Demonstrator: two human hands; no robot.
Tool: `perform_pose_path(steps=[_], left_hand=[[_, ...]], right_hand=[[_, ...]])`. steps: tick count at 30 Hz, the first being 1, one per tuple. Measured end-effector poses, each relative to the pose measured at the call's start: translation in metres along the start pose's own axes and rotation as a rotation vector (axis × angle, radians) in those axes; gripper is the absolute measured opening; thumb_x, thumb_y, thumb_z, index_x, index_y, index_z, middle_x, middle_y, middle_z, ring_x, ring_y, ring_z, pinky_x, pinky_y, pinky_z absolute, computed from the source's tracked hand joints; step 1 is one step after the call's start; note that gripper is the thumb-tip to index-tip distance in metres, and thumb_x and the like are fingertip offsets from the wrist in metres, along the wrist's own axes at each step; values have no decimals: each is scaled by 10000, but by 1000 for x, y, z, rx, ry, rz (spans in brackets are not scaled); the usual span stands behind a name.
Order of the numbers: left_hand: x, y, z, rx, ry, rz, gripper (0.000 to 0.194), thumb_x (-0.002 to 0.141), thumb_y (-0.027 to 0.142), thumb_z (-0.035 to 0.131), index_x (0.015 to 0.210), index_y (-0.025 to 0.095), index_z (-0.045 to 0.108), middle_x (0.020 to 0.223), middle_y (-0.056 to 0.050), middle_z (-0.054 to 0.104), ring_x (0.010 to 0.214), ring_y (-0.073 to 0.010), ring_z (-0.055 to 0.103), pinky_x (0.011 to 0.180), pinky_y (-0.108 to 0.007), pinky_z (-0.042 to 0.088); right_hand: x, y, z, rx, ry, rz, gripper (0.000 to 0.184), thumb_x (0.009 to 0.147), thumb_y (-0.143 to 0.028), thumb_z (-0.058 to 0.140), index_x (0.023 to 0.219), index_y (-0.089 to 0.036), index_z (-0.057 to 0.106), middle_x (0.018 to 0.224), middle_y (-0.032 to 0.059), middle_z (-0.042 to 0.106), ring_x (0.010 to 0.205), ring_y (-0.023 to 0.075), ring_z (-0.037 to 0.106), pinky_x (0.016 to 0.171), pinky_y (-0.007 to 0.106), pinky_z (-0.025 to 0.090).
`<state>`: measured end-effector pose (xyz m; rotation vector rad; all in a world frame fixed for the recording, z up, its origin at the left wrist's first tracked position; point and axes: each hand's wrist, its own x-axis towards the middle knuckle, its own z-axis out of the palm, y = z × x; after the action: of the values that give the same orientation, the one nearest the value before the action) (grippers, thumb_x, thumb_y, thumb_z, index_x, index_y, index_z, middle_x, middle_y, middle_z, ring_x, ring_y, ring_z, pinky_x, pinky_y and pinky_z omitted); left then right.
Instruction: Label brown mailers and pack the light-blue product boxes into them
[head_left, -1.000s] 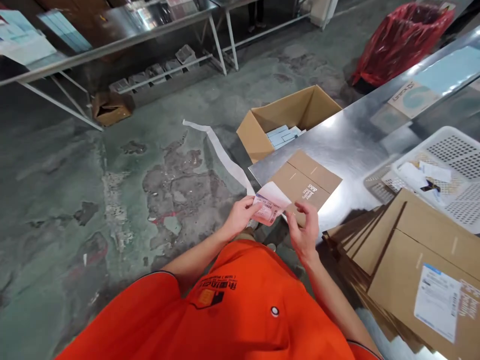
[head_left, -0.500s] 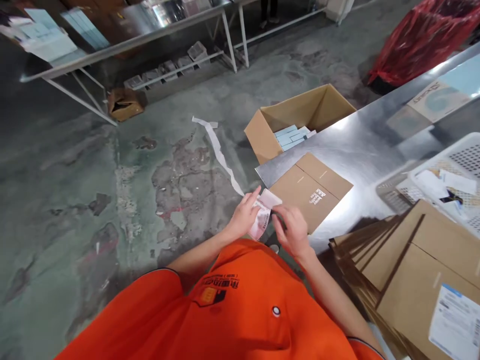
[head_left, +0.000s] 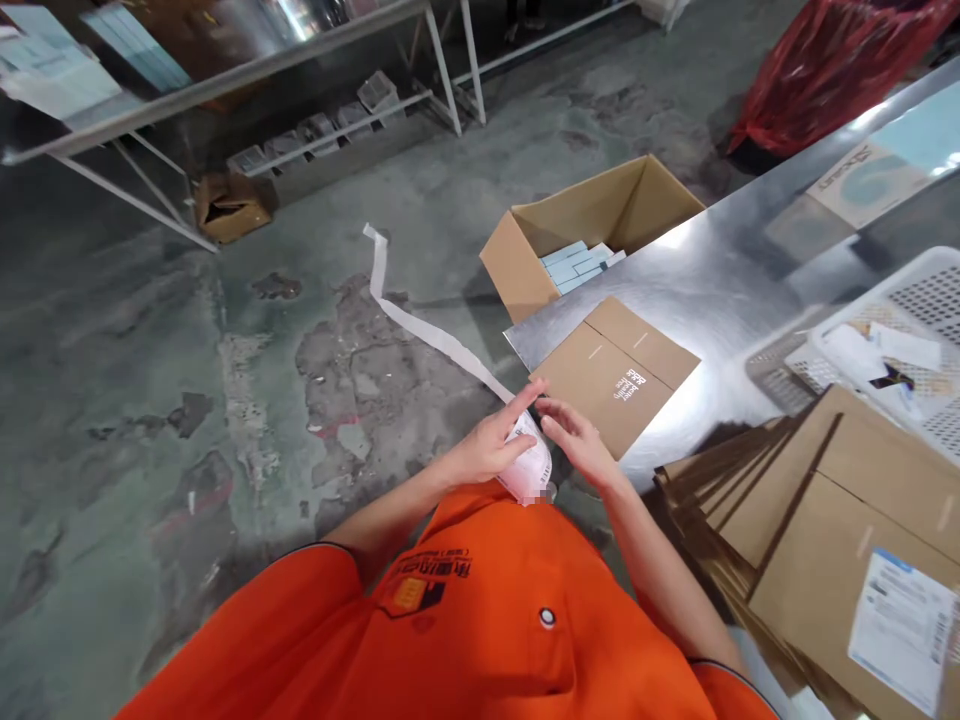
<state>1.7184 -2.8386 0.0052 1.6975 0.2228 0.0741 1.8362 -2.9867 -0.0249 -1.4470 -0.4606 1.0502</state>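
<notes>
My left hand (head_left: 491,445) and my right hand (head_left: 574,445) meet in front of my chest, both pinched on a small pink and white printed label (head_left: 529,466). A long white backing strip (head_left: 420,325) trails from the hands out over the floor to the left. Just beyond my hands a flat brown cardboard mailer (head_left: 615,370) with white print lies at the near corner of the steel table (head_left: 720,270).
A stack of flat cardboard mailers (head_left: 817,500), the top one bearing a shipping label (head_left: 900,625), lies at the right. A white perforated basket (head_left: 892,340) holds papers. An open carton (head_left: 585,240) of pale blue boxes stands on the floor. A red bag (head_left: 832,65) sits at the back.
The label has curled down from a raised, flat position to below my hands. The white strip has swung further left across the floor. My hands have closed together.
</notes>
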Motion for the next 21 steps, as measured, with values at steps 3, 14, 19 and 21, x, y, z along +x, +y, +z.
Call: perform_pose_path(steps=[3, 14, 19, 21], left_hand=[[0, 1, 1, 4, -30, 28, 752, 864, 183, 591, 1547, 360, 329, 1616, -30, 334, 1477, -239, 338, 1185, -383, 342], [37, -17, 9, -148, -2, -442, 337, 663, 302, 766, 941, 133, 678, 808, -16, 666, 690, -142, 610, 636, -252, 476], [46, -20, 15, -65, -2, -417, 245, 682, 378, 714, 645, 149, 637, 622, 25, 571, 607, -124, 525, 565, -240, 383], [47, -21, 16, -16, -31, -418, 297, 715, 401, 689, 578, 154, 597, 564, 33, 525, 577, -118, 496, 541, -239, 355]], right_hand=[[-4, 3, -9, 117, -149, 65, 440, 799, -561, 701, 1027, -186, 675, 922, 32, 697, 799, 163, 607, 737, 291, 487], [-22, 0, -11, -104, 72, 7, 324, 823, -515, 677, 789, -193, 669, 692, -19, 631, 658, 145, 544, 642, 274, 434], [-26, 5, -18, -294, 164, -37, 297, 855, -488, 651, 952, -211, 696, 865, 15, 690, 757, 170, 596, 684, 283, 456], [-25, 7, -20, -344, 196, -46, 285, 864, -486, 639, 903, -209, 691, 819, 15, 676, 727, 168, 585, 665, 282, 448]])
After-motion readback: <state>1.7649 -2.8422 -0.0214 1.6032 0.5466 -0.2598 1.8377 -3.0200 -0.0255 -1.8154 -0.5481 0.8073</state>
